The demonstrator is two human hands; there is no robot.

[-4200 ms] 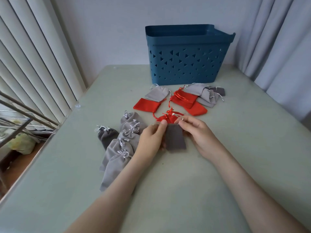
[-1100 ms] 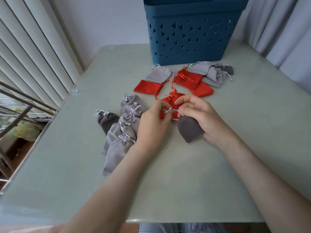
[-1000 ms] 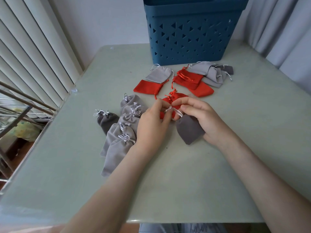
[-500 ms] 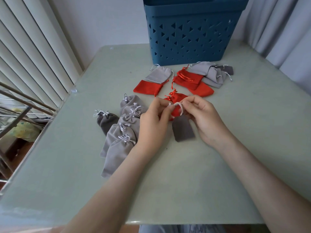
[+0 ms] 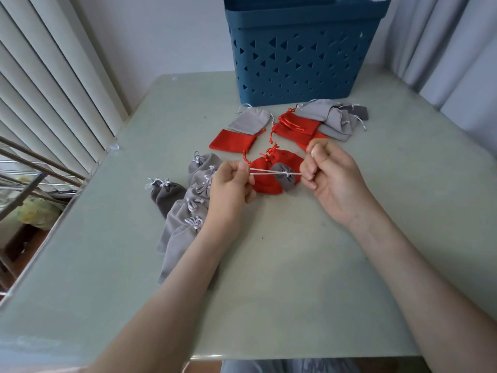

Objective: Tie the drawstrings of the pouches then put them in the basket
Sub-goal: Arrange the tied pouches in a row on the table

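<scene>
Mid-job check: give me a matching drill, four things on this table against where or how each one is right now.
Things
1. dark grey pouch
2. basket
3. flat red pouch
4. light grey pouches

States
A. lying in a row, strings knotted, beside the left forearm
B. standing at the far side of the table
C. mouth cinched, drawstrings pulled taut between left hand and right hand
D. lying flat, mouth not cinched

Pairs: 1-C, 2-B, 3-D, 4-A
</scene>
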